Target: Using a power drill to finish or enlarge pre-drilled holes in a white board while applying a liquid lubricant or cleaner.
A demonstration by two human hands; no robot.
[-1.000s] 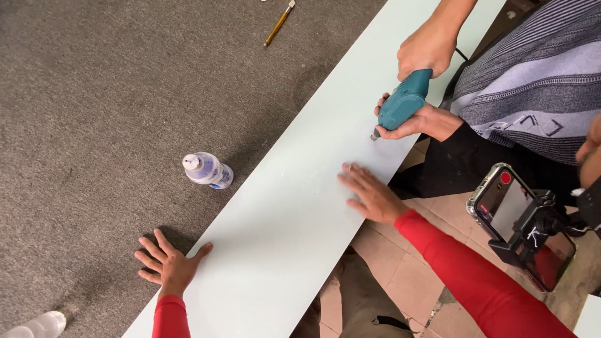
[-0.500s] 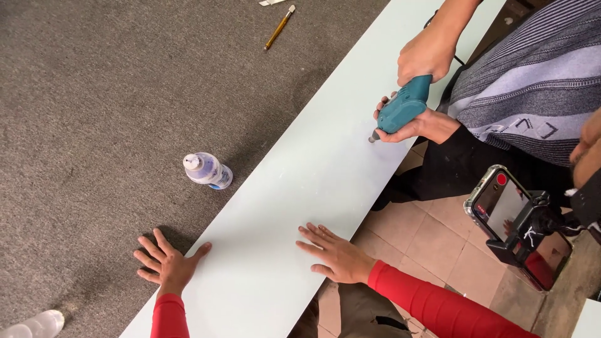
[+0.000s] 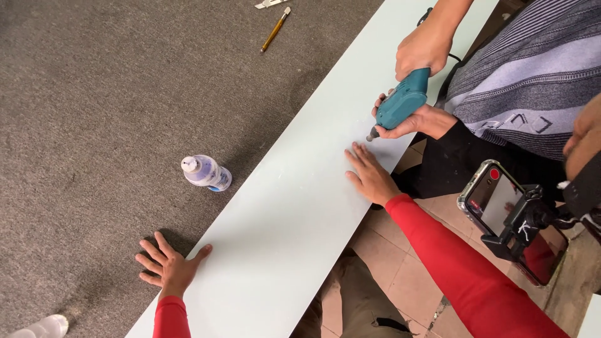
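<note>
Grey carpet covers the tabletop [image 3: 94, 94], and a long pale panel [image 3: 294, 206] lies slanting across it from near left to far right, its right edge hanging over a tiled floor [image 3: 407, 275].

Left hand [image 3: 168, 266] is spread flat on the carpet, thumb touching the panel's left edge. Right hand [image 3: 370, 175] is flat too, fingers together, pressing down on the panel near its right edge. Both sleeves are red.

Just beyond the right hand, a co-worker in a striped top grips a teal rotary tool [image 3: 400, 103] with both hands, its tip on the panel. The right hand's fingertips sit pretty close to that tip.

My take: the job for the wearer's hands is just steady bracing. Keep both palms flat, weight even, and keep the fingers clear of the bit so the panel doesn't chatter or slide.

Further out: a small white and purple bottle [image 3: 205, 173] lies on the carpet just left of the panel, a yellow-handled tool [image 3: 275, 29] sits far off, and a phone on a mount [image 3: 510, 216] is at right.
</note>
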